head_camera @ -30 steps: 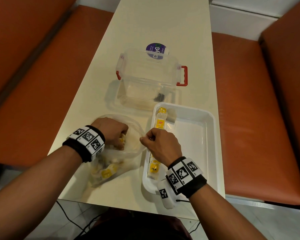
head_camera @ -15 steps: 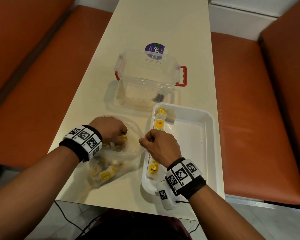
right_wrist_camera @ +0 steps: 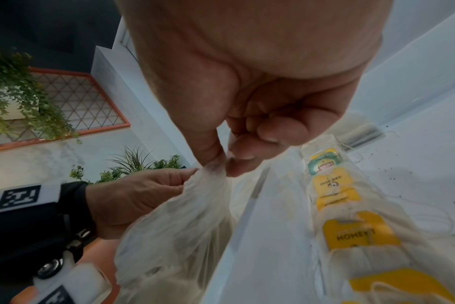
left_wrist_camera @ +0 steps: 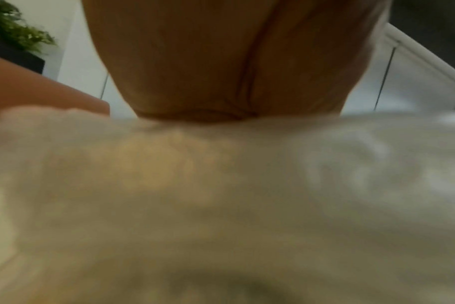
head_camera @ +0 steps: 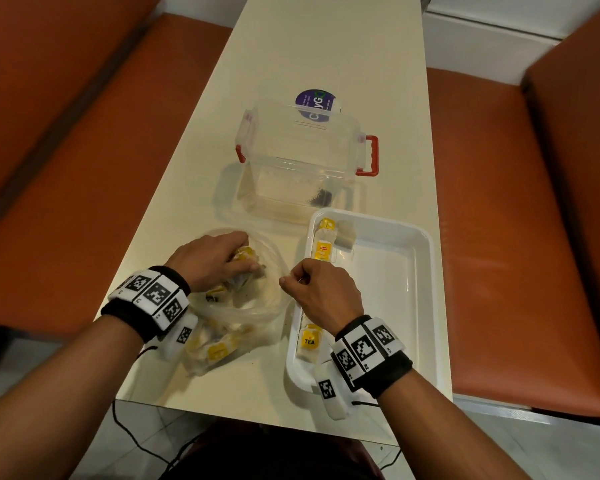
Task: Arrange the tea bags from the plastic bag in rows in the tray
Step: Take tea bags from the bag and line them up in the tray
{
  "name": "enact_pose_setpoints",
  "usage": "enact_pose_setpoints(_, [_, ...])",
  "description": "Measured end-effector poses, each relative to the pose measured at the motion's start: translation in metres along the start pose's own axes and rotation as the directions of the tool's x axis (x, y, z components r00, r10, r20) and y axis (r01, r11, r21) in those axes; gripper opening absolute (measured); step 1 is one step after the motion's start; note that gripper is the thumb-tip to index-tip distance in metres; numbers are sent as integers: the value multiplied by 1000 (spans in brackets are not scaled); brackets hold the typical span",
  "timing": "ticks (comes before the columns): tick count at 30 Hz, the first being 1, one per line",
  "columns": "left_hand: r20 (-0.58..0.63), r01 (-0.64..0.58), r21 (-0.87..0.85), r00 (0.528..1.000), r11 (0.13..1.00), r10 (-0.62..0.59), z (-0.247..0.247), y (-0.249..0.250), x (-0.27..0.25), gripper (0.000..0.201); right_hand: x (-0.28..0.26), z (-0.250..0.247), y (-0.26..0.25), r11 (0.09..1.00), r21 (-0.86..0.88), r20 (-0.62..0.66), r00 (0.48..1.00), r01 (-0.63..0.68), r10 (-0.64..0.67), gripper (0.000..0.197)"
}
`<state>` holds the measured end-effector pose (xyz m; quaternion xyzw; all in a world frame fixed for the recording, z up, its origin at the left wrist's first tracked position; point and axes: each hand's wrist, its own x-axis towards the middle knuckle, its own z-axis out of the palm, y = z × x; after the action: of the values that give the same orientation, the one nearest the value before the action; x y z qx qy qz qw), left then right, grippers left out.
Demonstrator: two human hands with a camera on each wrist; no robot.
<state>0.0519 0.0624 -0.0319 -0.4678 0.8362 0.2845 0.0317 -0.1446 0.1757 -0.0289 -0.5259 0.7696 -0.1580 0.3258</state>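
Note:
A clear plastic bag [head_camera: 243,323] of yellow-tagged tea bags lies on the table's near left. My left hand [head_camera: 246,261] is inside its open mouth, fingers curled round a clump of tea bags [head_camera: 244,253]. My right hand [head_camera: 286,280] pinches the bag's rim [right_wrist_camera: 210,174] between thumb and forefinger and holds it up beside the white tray [head_camera: 426,244]. A row of tea bags [head_camera: 323,247] runs along the tray's left wall, its near end [head_camera: 310,341] partly under my right wrist. The left wrist view is only blurred palm and plastic.
A clear storage box [head_camera: 302,161] with red latches stands just beyond the bag and tray, with a purple round label [head_camera: 317,103] behind it. Orange bench seats [head_camera: 516,237] flank the narrow table. The table's near edge [head_camera: 222,410] is close to my wrists.
My left hand has shifted farther into the bag's mouth, away from me, and now has tea bags in its fingers. The right hand has kept its pinch on the rim.

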Motion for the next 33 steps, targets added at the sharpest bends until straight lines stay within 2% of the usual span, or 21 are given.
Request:
enact_pose_setpoints(2, [-20, -2, -104, 1000, 995, 0, 0, -3, -4, 31, 0, 0, -1, 1000, -4, -1, 1000, 0, 0, 23])
enact_pose_setpoints(4, [-6, 17, -303, 1000, 953, -20, -2, -6, -6, 24, 0, -1, -1, 1000, -4, -5, 1000, -1, 1, 23])
enact_pose_setpoints(5, [18, 43, -436, 999, 899, -38, -2, -7, -8, 22, 1, -1, -1, 1000, -4, -4, 1000, -2, 2, 24])
enact_pose_setpoints(7, [82, 115, -668, 993, 735, -80, -3, -6, -13, 21, 1, -2, -2, 1000, 0, -1, 1000, -3, 3, 24])
enact_pose_setpoints(9, [123, 164, -801, 986, 576, -109, -3, -3, -17, 26, 0, -2, -3, 1000, 8, -2, 1000, -4, 4, 23])
enact_pose_setpoints(11, [143, 189, -873, 980, 449, -136, -3, -3, -19, 41, -1, -3, -4, 1000, 16, 1, 1000, -7, 7, 23])
enact_pose_setpoints(17, [121, 141, -965, 987, 219, -104, -11, -2, -30, 67, -2, -5, -9, 999, 33, 7, 1000, -17, 17, 23])
enact_pose_setpoints(19, [93, 107, -985, 990, 138, -102, -14, 0, -35, 59, -5, -8, -12, 998, 54, -6, 1000, -21, 22, 24])
enact_pose_setpoints(22, [82, 86, -996, 988, 24, -132, -16, 11, -42, 27, -12, -15, -22, 982, 184, -61, 998, 47, -36, 35])
enact_pose_setpoints(24, [87, 91, -996, 987, 23, -136, -13, 23, -47, 12, -17, -21, -34, 936, 335, -62, 994, 107, -92, 38])
enact_pose_setpoints(27, [99, 103, -994, 989, 30, -113, -8, 43, -51, 25, -22, -26, -49, 831, 540, -21, 990, 129, -140, 36])
enact_pose_setpoints(33, [144, 134, -983, 987, -125, -71, -2, 62, -56, 26, -25, -31, -43, 704, 709, 25, 997, 35, -74, 14])
